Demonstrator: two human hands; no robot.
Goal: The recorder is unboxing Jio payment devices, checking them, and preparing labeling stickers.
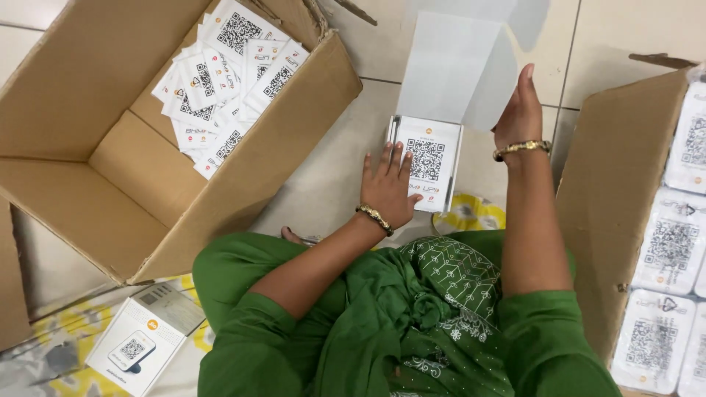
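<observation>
- The left hand [387,187] lies flat, fingers spread, on the near left edge of a small white box [426,165] standing open on the tiled floor [331,176]; it grips nothing.
- The right hand [518,110] holds up the box's white lid flap [460,62]; the fingers are hidden behind the flap, so the grip cannot be told.
- A code-printed card [428,162] covers the box's contents.
- The large cardboard box [110,147] to the left holds loose cards [224,81].
- The carton [618,191] of wrapped packs on the right is cut off by the frame edge.
</observation>
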